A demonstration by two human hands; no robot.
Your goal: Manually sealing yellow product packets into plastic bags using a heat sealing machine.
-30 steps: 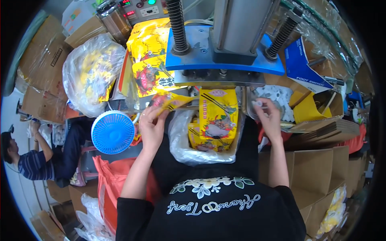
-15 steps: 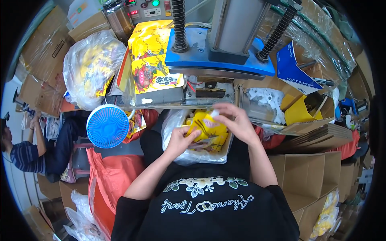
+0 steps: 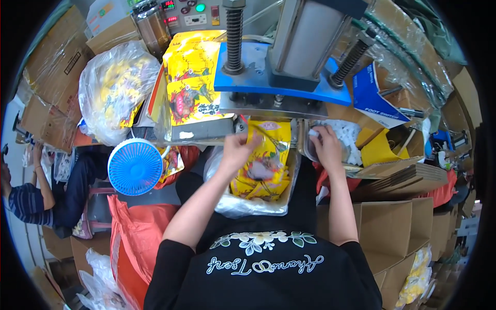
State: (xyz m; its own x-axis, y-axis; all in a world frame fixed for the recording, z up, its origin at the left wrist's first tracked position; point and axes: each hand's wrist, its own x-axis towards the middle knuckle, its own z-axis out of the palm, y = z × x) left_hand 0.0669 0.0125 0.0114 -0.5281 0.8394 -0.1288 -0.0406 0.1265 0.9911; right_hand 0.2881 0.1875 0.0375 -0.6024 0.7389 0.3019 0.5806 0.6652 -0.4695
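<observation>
My left hand [image 3: 238,151] pinches the left edge of a yellow printed pouch [image 3: 271,155], which stands upright in front of the machine's lower plate. Below it, more yellow pouches [image 3: 258,190] lie in a plastic-lined bin [image 3: 281,208] between my legs. My right hand [image 3: 327,147] is at the near left side of a pile of white plastic pieces [image 3: 347,133], its fingers curled at a small white piece [image 3: 313,133]. Above both hands hangs the blue press plate [image 3: 289,85] of the machine.
Yellow pouches [image 3: 194,95] lie stacked left of the press, beside a clear bag of pouches [image 3: 119,88]. A blue fan [image 3: 135,166] stands nearer me. An open blue box [image 3: 374,98] and folded cardboard [image 3: 398,181] are at right. Another person [image 3: 33,199] sits far left.
My left hand has lifted the pouch up from over the bin toward the machine. My right hand has left the pouch and moved right to the white pieces. The view has shifted slightly.
</observation>
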